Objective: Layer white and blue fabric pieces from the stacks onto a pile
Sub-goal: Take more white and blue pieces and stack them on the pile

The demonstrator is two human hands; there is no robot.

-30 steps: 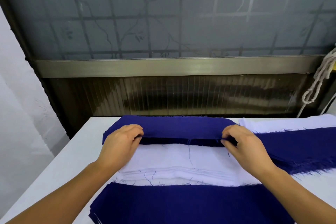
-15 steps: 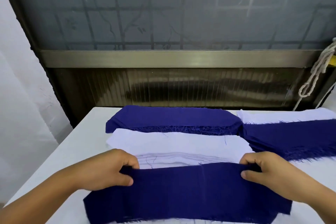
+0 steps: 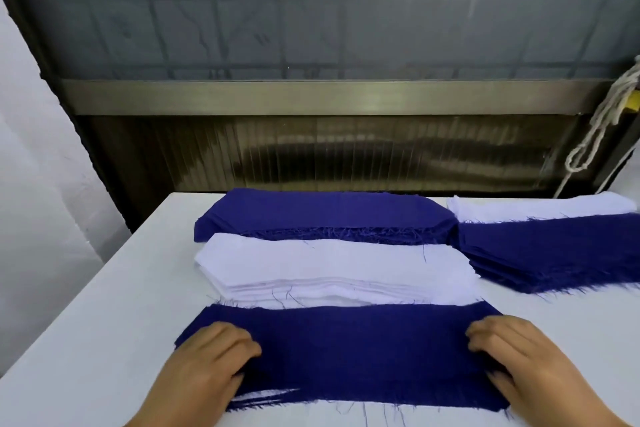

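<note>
blue piece [image 3: 349, 354] btwn, under both hands

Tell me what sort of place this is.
Probably a garment or sewing workshop, at a cutting or sorting table. Stacks of cut blue pieces and white pieces with frayed edges lie on a white table, and both hands, left and right, flatten a blue piece on a pile.

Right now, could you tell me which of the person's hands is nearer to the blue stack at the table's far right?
The right hand. It rests on the near blue piece's right end, below that far-right blue stack; the left hand rests on the opposite end.
</note>
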